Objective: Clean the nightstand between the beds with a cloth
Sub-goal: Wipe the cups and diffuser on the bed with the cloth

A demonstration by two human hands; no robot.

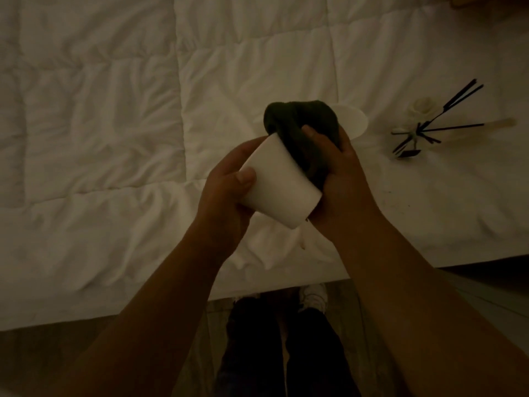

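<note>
Head view: left hand (229,181) grips white cup (282,184), tilted; right hand (337,173) pinches dark cloth (297,124) against cup's right side, above bed (100,138).

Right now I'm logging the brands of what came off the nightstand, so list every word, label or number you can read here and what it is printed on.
None can be read.
The plain white cup, held by the left hand and wiped by the right hand with the dark green cloth: no print on its visible side.
The small reed diffuser with black sticks on the white quilted bedcover: too dim and small to tell.
</note>
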